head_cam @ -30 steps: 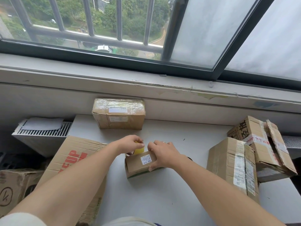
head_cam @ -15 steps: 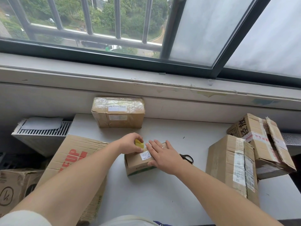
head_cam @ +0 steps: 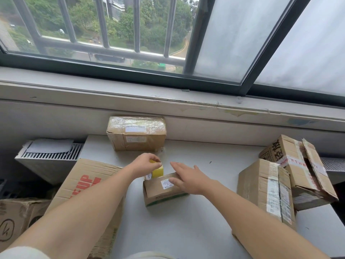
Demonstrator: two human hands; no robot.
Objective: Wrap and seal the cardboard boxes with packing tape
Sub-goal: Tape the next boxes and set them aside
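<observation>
1. The small box [head_cam: 162, 191] sits near the middle of the white table [head_cam: 186, 230], straight in front of the person. A white label [head_cam: 166, 184] is stuck on its top and green print runs along its near side.
2. The right hand [head_cam: 186, 179] lies flat on the box's top. Its fingers are straight and slightly spread, pointing away from the person, and the thumb touches the label's edge.
3. The left hand [head_cam: 145, 166] has its fingers curled round a yellow tape roll [head_cam: 158, 170], pinching it from above. The roll is at the box's far left corner (whether it touches the cardboard or hangs just over it, I cannot tell).
4. Above the roll there is a faint clear glint, too dim to name.
5. Behind the hands, a wrapped box [head_cam: 136, 133] stands against the wall under the sill [head_cam: 168, 101]. It is shiny with clear tape and carries two pale labels.
6. To the right, a taped box [head_cam: 267, 189] stands upright near the table's edge. Just behind it, a tilted box [head_cam: 291, 161] with black characters has one flap hanging loose.
7. To the left, a big box [head_cam: 87, 184] with red letters leans beside the table. Below that is a brown box [head_cam: 18, 217] marked with a circled scribble.
8. Farther back on the left, a radiator [head_cam: 50, 156] carries a grey sheet.
9. Above the sill, the window bars [head_cam: 104, 21] frame trees and a road.
</observation>
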